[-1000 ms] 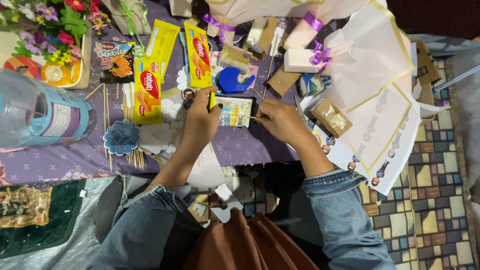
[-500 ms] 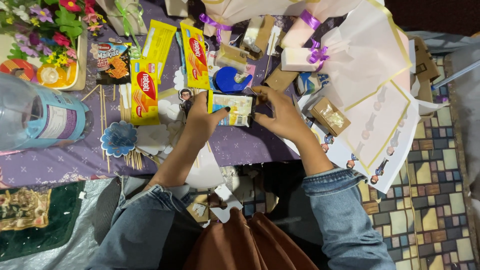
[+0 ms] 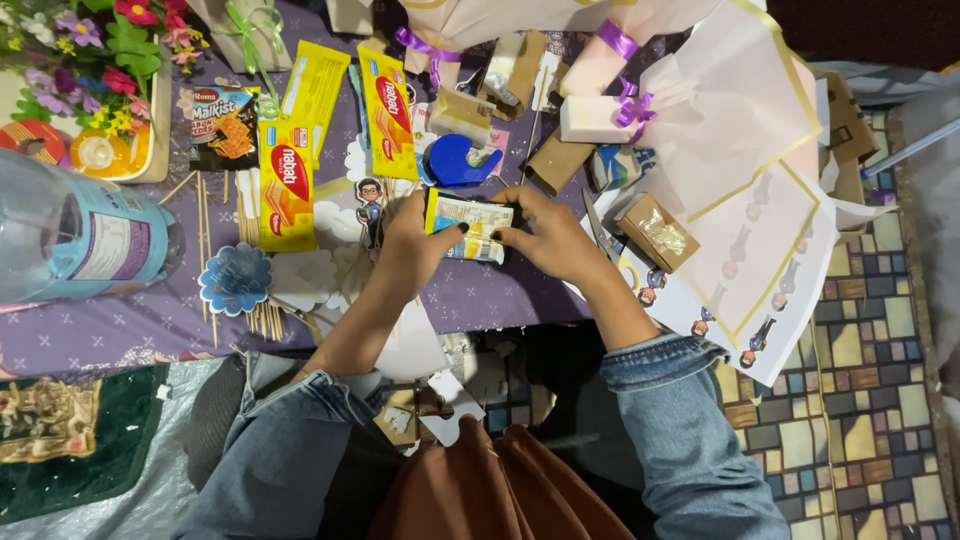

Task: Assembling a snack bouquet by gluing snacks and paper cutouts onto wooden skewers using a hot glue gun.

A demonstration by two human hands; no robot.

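Closing in from both sides, your two hands have met on the small rectangular snack packet with yellow ends and a pale printed face, which lies flat on the purple patterned tabletop just below the blue plastic tape dispenser. A second ago your right hand sat a little apart from the packet's right end; half a second ago it had come up to it; now its fingertips pinch that end. Your left hand has stayed at the left end throughout, thumb laid across the packet's lower left corner. So both grips are clenched on the same packet, one at each end, and it has hardly moved from its spot, only turned slightly as the hands settled.

That reads to me as the packet being steadied or squared rather than lifted: it looks to rest on the cloth, though your fingers hide its underside.

Around it nothing has shifted. The two long yellow wafer packets lie upper left, the metal scissors just beside your right hand, and the small brown cardboard box with a clear window beyond them on the cream wrapping paper with gold edging. The large clear plastic water bottle lies well apart at far left.
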